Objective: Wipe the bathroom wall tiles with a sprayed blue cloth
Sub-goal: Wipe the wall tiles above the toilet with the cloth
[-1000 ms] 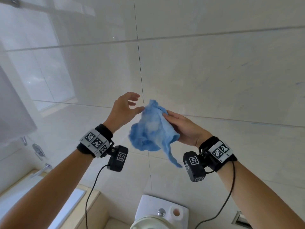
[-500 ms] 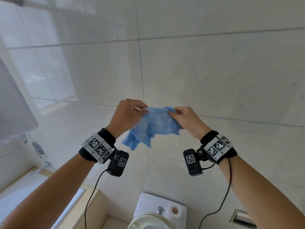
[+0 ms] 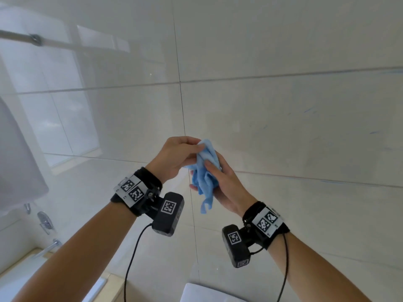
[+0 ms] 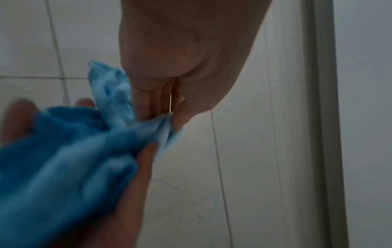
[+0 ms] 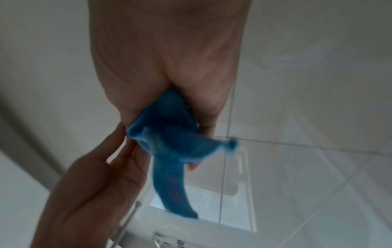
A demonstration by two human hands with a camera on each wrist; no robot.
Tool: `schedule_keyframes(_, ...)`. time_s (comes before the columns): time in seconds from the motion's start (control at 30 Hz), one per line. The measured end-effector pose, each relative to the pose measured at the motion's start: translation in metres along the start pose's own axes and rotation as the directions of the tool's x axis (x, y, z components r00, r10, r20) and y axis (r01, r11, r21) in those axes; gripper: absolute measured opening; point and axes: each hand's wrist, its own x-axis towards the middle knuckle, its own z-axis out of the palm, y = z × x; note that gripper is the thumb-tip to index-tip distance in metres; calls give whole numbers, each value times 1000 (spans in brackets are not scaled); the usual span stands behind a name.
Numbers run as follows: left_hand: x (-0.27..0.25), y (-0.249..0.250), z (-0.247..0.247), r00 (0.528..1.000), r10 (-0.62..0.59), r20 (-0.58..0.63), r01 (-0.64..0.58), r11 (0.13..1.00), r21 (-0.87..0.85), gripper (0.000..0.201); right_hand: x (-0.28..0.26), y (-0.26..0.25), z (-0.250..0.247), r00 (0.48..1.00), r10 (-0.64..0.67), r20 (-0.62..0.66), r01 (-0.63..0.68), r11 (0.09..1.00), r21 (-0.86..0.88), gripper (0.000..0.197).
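Note:
A blue cloth (image 3: 206, 173) hangs bunched between both hands in front of the glossy beige wall tiles (image 3: 283, 127). My left hand (image 3: 199, 147) pinches its top edge from the left. My right hand (image 3: 209, 168) cups the bundle in its palm, thumb pressed on the front, and a loose tail dangles below. In the left wrist view the left hand's fingers (image 4: 161, 104) pinch a fold of the cloth (image 4: 74, 159) over the right palm. The right wrist view shows the cloth (image 5: 169, 134) gripped in the right hand, with the left hand (image 5: 95, 184) beside it. The cloth does not touch the wall.
A white toilet cistern (image 3: 209, 293) sits directly below the hands. At lower left are a bathtub (image 3: 17, 280) and a chrome tap (image 3: 46, 247). A metal rail (image 3: 35, 39) crosses the upper left. Faint blue streaks (image 3: 309, 110) mark the right-hand tiles.
Half a second ago the cloth was stretched flat between both hands. The hands have since come together, and the cloth is gathered into a bundle in the right palm.

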Motion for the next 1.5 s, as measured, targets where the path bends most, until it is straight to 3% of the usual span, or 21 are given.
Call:
schedule_keyframes(0.07,7,6,-12,998,61,-27,-59,994,96,18,9,-12,-3,997,-32,-73,33,999,6,39)
schedule_keyframes(0.13,19,8,-25,969,177,-170,-139,966,217,13,27,-35,-6,959,-228,-168,175,944,-281,38)
schedule_keyframes(0.17,27,6,-31,935,248,-252,-165,936,310,14,39,-51,-8,904,-390,-176,261,828,-497,39)
schedule_keyframes(0.23,47,-2,-44,858,386,-340,-168,835,524,26,69,-89,-10,719,-693,-59,371,454,-810,43)
schedule_keyframes(0.3,68,-14,-54,830,452,-328,-137,734,665,49,104,-132,-8,546,-832,101,347,115,-931,50)
schedule_keyframes(0.33,79,-19,-58,835,457,-305,-119,692,712,60,122,-156,-6,491,-853,176,278,-38,-960,54)
schedule_keyframes(0.4,96,-27,-64,844,463,-271,-93,623,776,68,153,-191,-4,461,-836,297,93,-288,-953,55)
schedule_keyframes(0.47,111,-34,-68,832,489,-262,-105,602,791,70,182,-206,-7,502,-779,376,15,-427,-904,52)
schedule_keyframes(0.53,122,-41,-72,799,540,-265,-130,585,801,78,201,-204,-7,535,-740,407,35,-462,-886,51)
schedule_keyframes(0.67,132,-59,-82,736,633,-241,-172,518,838,90,217,-170,-3,514,-694,504,129,-519,-845,50)
schedule_keyframes(0.8,133,-75,-96,710,674,-205,-224,492,841,99,228,-89,-3,571,-444,690,278,-687,-671,44)
schedule_keyframes(0.9,132,-83,-105,703,682,-202,-240,495,835,100,225,-37,-12,557,-253,791,366,-780,-507,36)
schedule_keyframes(1.0,130,-86,-109,703,686,-185,-251,484,838,97,234,-66,-15,576,-140,805,363,-839,-406,42)
schedule_keyframes(1.13,129,-85,-109,712,681,-170,-256,478,840,95,251,-154,16,538,-449,713,206,-751,-628,37)
schedule_keyframes(1.2,128,-84,-109,716,675,-177,-260,493,830,96,249,-155,24,473,-563,678,183,-690,-700,34)
schedule_keyframes(1.23,128,-84,-110,718,672,-180,-262,500,825,96,250,-139,22,469,-570,674,192,-679,-708,38)
schedule_keyframes(1.27,128,-86,-111,719,671,-180,-265,504,822,97,248,-114,17,485,-537,691,217,-691,-689,43)
schedule_keyframes(1.33,127,-91,-111,726,664,-180,-273,518,810,96,234,-45,-4,582,-300,756,334,-759,-558,51)
schedule_keyframes(1.4,125,-100,-110,742,643,-187,-273,546,792,93,210,2,-35,619,-96,779,423,-796,-434,50)
schedule_keyframes(1.47,121,-109,-112,754,631,-184,-269,552,789,91,194,6,-53,523,56,851,597,-736,-318,44)
schedule_keyframes(1.5,119,-113,-113,758,625,-187,-259,551,793,91,191,-3,-54,456,58,888,750,-563,-349,43)
